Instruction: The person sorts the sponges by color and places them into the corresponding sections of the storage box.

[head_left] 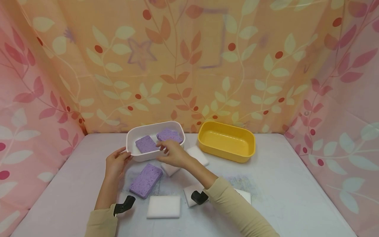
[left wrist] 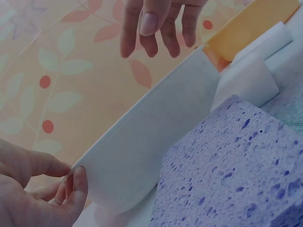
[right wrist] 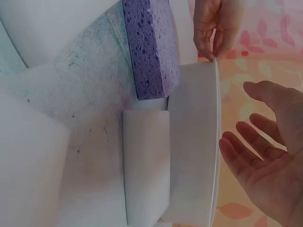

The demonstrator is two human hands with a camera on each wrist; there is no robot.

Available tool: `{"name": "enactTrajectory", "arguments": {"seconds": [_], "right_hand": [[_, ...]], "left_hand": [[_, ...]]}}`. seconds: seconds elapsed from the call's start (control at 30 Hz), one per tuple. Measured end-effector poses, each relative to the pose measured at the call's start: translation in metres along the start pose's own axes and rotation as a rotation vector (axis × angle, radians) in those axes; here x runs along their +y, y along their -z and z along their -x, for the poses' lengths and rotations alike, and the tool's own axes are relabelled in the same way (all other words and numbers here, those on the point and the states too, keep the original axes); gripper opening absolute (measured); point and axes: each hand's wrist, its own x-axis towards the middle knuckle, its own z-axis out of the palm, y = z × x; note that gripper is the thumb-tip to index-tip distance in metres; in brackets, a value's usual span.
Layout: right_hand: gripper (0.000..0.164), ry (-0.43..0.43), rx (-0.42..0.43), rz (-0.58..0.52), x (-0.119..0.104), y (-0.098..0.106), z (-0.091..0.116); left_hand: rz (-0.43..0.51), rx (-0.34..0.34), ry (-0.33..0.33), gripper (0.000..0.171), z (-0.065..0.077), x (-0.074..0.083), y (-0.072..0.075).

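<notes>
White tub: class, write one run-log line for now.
left hand: pinches white tub | right hand: above tub, empty | inside: two purple sponges

Pointing the left arm toward one o'clock in the head view, pinching with the left hand. Stretching the right arm toward ten o'clock, holding the right hand loosely bent.

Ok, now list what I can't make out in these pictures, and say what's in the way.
Head view: most of the white block beyond the right sleeve, which covers it.
Left wrist view: the inside of the white tub, hidden by its own wall.
Left wrist view: the near end of the purple sponge, cut off by the picture's edge.
</notes>
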Motion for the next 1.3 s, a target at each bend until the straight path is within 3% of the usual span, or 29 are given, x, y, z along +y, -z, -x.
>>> {"name": "enactTrajectory", "arguments": {"seconds": [0.53,0.83,1.1,1.3], "right_hand": [[0.053,-0.056,-0.181,-0.002,-0.005,-0.01,-0.002],[0.058,-0.03,-0.252,0.0,-0.005,-0.015,-0.003],[0.07,-0.081,-0.324,-0.016,0.0,-0.024,-0.007],[0.074,-0.04,-0.352,-0.036,0.004,-0.029,-0.01]], "left_hand": [[0.006,0.0,-0.024,0.057,-0.001,-0.001,0.0],[0.009,-0.002,-0.034,0.057,-0.002,-0.002,0.0],[0.004,0.003,-0.03,0.056,-0.002,-0.003,0.0],[0.006,-0.001,-0.043,0.056,-0.003,-0.003,0.0]]}}
